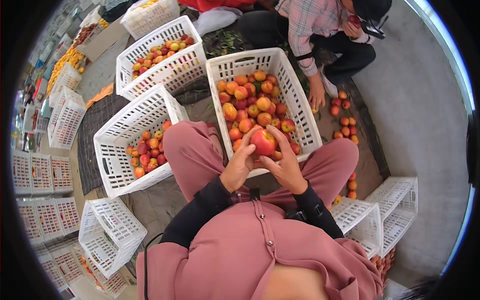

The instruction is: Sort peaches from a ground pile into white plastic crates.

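Between my left hand (pixel 240 163) and my right hand (pixel 284 161) is one red and yellow nectarine (pixel 264 142), held by the fingertips of both. Below it stands a white plastic crate (pixel 305 112), with many nectarines (pixel 263 104) and a few green leaves inside. At my left knee, another white crate (pixel 116 165) holds a smaller heap of the same fruit (pixel 150 150). A third crate (pixel 165 75) with nectarines is farther up on the left.
A person in a plaid shirt (pixel 300 22) crouches at the upper right, a fruit in one hand. Loose nectarines (pixel 345 129) lie on the ground sheet at right. White crates (pixel 393 210) stand at lower right; another (pixel 112 225) is tipped at lower left. Stacked crates (pixel 41 172) line the far left.
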Available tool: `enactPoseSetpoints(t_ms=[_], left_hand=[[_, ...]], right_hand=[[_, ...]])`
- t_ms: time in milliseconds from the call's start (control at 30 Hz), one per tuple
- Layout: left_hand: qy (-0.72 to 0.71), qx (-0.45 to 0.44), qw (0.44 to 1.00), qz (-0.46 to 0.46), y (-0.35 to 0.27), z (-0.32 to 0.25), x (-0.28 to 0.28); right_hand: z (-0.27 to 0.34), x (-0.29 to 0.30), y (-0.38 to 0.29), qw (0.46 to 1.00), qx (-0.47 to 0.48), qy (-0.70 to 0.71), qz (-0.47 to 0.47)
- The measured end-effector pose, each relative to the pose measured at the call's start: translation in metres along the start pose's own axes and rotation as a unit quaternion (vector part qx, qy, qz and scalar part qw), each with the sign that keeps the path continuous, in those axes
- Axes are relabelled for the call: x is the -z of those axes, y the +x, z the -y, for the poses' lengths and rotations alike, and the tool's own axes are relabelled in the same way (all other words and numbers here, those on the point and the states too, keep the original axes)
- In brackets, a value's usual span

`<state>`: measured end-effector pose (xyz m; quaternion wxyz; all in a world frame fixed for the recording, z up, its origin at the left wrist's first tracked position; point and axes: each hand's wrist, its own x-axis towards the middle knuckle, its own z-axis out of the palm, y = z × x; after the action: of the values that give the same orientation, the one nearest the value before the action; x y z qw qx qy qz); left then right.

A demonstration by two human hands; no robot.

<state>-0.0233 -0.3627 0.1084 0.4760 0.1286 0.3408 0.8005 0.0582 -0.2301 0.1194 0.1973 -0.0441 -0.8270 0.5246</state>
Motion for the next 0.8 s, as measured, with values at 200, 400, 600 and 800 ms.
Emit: enactPoseSetpoints(t_ms=[200,400,600,800], left_hand=[[0.03,0.01,0.999,0.019,-0.002,0.011,0.003],[0.066,0.077,0.994,0.031,-0.012,0.033,0.012],[0.161,0.222,0.961,-0.019,-0.033,0.052,0.027],[0.139,0.192,0.968,-0.078,-0.013,0.053,0.024]], right_hand=[[0.005,0.008,-0.018,0.998,-0.047,0.05,-0.013],[0.002,0.02,-0.051,0.993,-0.107,0.009,0.053],[-0.017,0.01,-0.085,0.984,-0.132,0.0,0.119],[-0.019,0.027,-0.098,0.987,-0.134,0.008,0.085]])
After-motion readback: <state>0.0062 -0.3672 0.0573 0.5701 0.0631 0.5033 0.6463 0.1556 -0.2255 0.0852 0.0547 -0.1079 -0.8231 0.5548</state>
